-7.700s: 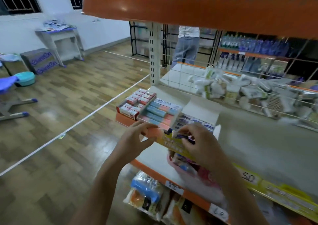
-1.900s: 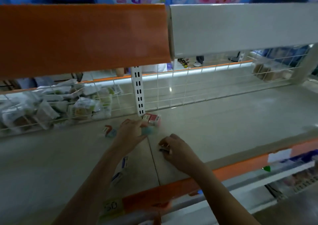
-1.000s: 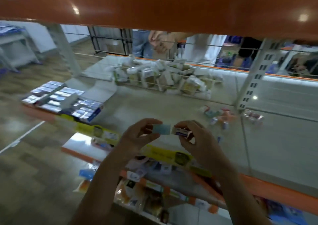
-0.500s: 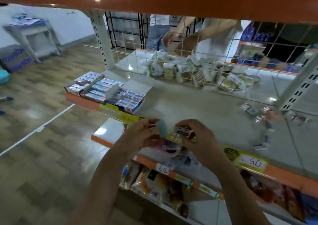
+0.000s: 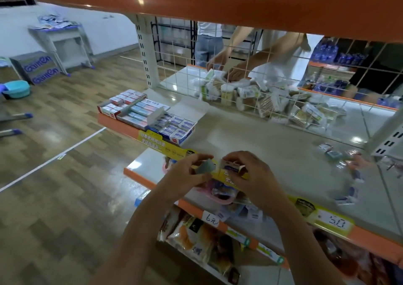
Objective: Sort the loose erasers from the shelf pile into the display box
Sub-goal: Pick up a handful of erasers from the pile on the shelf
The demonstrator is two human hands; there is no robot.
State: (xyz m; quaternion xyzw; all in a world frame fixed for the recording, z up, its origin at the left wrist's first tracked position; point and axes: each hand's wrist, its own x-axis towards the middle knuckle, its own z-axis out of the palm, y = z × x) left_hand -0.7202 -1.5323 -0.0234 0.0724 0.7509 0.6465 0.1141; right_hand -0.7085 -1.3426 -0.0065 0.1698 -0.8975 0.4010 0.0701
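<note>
Since half a second ago both hands have lifted slightly and the teal eraser has tilted in the left hand, which pinches it at the fingertips. The right hand curls round a sleeved eraser, the two nearly touching before the shelf edge. The display box sits well to the left, partly filled; the loose pile lies scattered to the right. To do this well, I would carry each eraser over to its matching row and lay it flat. Beyond the wire grid, another person's hand sorts packets; it does not block the way.
</note>
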